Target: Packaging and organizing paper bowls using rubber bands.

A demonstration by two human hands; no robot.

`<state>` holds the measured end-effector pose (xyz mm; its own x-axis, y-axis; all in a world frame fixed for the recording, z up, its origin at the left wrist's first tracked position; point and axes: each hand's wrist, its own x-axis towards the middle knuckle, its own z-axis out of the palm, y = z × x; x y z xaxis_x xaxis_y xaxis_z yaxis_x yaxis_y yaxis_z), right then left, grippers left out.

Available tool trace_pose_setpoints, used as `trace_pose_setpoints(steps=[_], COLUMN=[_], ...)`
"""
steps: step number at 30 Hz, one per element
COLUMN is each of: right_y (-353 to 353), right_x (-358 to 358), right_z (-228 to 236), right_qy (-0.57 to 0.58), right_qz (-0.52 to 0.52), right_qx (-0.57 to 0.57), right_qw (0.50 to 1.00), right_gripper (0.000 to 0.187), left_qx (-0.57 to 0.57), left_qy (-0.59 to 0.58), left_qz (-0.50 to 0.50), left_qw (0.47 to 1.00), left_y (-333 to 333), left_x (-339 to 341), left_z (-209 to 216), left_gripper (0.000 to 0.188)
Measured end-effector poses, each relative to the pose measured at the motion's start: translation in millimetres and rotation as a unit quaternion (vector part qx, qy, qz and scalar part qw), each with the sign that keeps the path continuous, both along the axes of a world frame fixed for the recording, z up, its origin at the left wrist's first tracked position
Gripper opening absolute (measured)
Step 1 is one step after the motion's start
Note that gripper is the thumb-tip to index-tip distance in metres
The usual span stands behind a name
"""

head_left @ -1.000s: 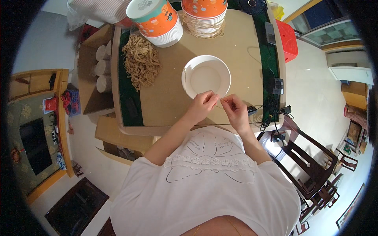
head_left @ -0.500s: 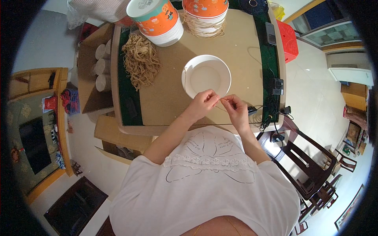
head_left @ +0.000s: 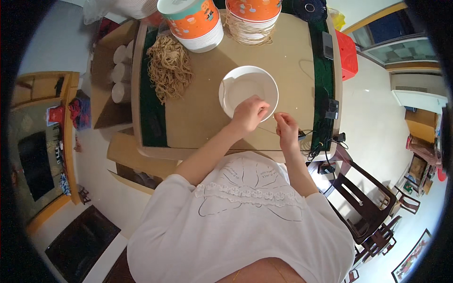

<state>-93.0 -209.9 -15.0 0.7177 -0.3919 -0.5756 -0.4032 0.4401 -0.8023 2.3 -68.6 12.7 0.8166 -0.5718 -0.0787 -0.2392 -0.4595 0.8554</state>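
Observation:
A white paper bucket (head_left: 230,106) stands open side up on the tan table. A thin tan string (head_left: 224,86) lies over its left rim and hangs a little inside. My left hand (head_left: 251,113) is over the near rim, fingers curled together; what they hold, if anything, is hidden. Just right of the bucket, my right hand (head_left: 287,128) pinches thumb and fingertips on the string, and a thin strand shows between the hands, below the bucket. A tangled heap of tan strings (head_left: 169,68) lies at the left of the table.
Behind the bucket stand two stacks of orange-printed paper buckets, a left stack (head_left: 196,26) and a right stack (head_left: 253,21) with strings around it. Black cables (head_left: 317,150) lie at the right edge. A cardboard box (head_left: 106,104) with white cups is beside the table's left.
My hands have drawn apart: the left has lifted over the bucket's near rim, and the right has shifted slightly right. The bucket stays in place on the table.

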Motion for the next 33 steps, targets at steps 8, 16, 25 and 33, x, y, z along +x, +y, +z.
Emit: trace_pose_setpoints(steps=[8, 16, 25, 33], right_y=[6.5, 3.2, 25.1, 4.6], right_x=[8.3, 7.9, -1.0, 25.6], right_z=[0.1, 4.0, 68.9, 81.2], right_qy=[0.017, 0.008, -0.145, -0.123], right_qz=[-0.008, 0.044, 0.230, 0.318], right_qx=[0.022, 0.012, -0.242, -0.230], right_qw=[1.000, 0.999, 0.931, 0.912], right_gripper=[0.011, 0.017, 0.013, 0.010], left_qx=[0.045, 0.034, -0.080, -0.111], left_qy=[-0.137, -0.169, 0.189, 0.317], left_qz=[-0.029, -0.042, 0.058, 0.036], left_qw=[0.989, 0.984, 0.977, 0.941], left_y=[-5.7, -8.4, -6.6, -2.9], left_x=[-1.9, -1.9, 11.1, 12.0], left_z=[-0.6, 0.1, -9.6, -20.7], left_gripper=[0.005, 0.004, 0.006, 0.005])
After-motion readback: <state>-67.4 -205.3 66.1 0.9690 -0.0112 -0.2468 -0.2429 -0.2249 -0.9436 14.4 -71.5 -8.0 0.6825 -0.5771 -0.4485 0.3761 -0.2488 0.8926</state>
